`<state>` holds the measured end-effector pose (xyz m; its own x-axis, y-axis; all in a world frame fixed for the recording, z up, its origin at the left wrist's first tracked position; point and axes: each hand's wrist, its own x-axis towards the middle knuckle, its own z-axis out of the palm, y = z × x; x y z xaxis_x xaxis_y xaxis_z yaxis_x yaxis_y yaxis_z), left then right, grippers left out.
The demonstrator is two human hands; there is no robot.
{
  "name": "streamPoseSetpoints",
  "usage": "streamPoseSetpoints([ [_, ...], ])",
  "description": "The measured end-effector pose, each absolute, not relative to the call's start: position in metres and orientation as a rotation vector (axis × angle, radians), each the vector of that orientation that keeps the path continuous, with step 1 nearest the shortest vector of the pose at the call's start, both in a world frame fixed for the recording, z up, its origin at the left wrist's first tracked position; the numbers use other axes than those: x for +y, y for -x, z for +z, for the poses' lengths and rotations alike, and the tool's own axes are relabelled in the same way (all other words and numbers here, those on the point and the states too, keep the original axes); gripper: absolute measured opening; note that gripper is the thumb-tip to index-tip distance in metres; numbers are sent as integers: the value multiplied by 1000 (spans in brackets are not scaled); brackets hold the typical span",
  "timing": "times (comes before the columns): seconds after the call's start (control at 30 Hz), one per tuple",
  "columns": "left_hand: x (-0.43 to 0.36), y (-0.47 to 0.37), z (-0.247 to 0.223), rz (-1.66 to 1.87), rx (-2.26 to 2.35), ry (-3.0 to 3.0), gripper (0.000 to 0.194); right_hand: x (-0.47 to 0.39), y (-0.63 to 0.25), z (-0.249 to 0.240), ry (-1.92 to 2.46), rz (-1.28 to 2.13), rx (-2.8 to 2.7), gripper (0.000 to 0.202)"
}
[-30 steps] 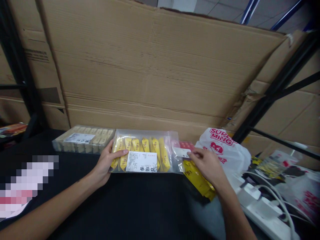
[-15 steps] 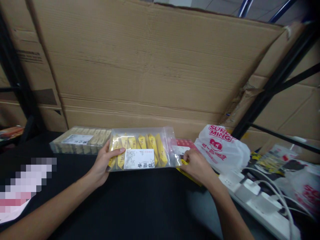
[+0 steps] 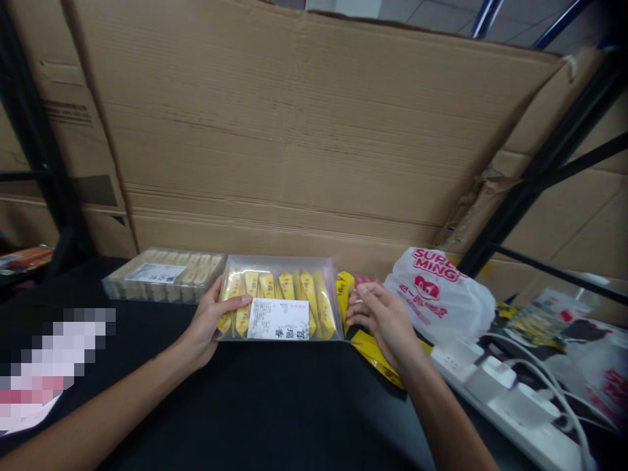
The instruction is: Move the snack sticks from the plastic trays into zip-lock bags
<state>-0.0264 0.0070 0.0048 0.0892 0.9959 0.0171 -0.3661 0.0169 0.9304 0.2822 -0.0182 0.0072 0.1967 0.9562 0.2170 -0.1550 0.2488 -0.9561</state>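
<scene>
A clear plastic bag [image 3: 282, 263] lies tilted toward me, with several yellow packets [image 3: 287, 288] in a row and a white printed label [image 3: 279, 318] on its front. My left hand [image 3: 209, 320] grips the bag's left end, thumb across the front. At the bag's right end, one more yellow packet [image 3: 345, 294] stands upright. My right hand [image 3: 380, 320] is closed, its curled fingertips against that packet; part of the grip is hidden. Below my right wrist lies a loose yellow packet [image 3: 377, 360] on the black surface [image 3: 275, 405].
A clear pack of beige pieces [image 3: 164, 275] lies at the back left. To the right are a white printed carrier bag [image 3: 436, 294] and a white power strip [image 3: 510, 412] with plugs and cables. A cardboard wall [image 3: 294, 131] stands behind, between black frame posts [image 3: 544, 144].
My right hand has shifted off the bag's right end, and a yellow packet now shows upright there. The loose packet below is more exposed. My left hand keeps its hold.
</scene>
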Motion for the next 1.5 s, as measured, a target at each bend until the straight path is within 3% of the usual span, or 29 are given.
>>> streamPoseSetpoints([
  [0.13,6,27,5,1291,866,-966,77,-15,-273,1,880,1255,-961,44],
  [0.27,8,28,3,1270,877,-960,76,-11,-272,-4,984,1222,-969,39],
  [0.8,15,27,-5,1274,940,-889,69,6,-293,-27,1608,82,-1521,18],
  [0.93,15,27,-4,1278,947,-858,68,4,-300,-25,1688,-89,-1545,23],
  [1.1,13,29,2,1329,921,-856,74,-4,-309,-20,1857,-550,-1585,50],
  [1.17,12,31,5,1342,909,-860,77,-6,-312,-19,1932,-617,-1577,50],
  [1.33,10,32,9,1368,889,-845,77,-6,-318,-16,1890,-314,-1555,28],
  [1.5,8,30,9,1339,875,-859,77,-1,-315,-7,1423,288,-1231,34],
])
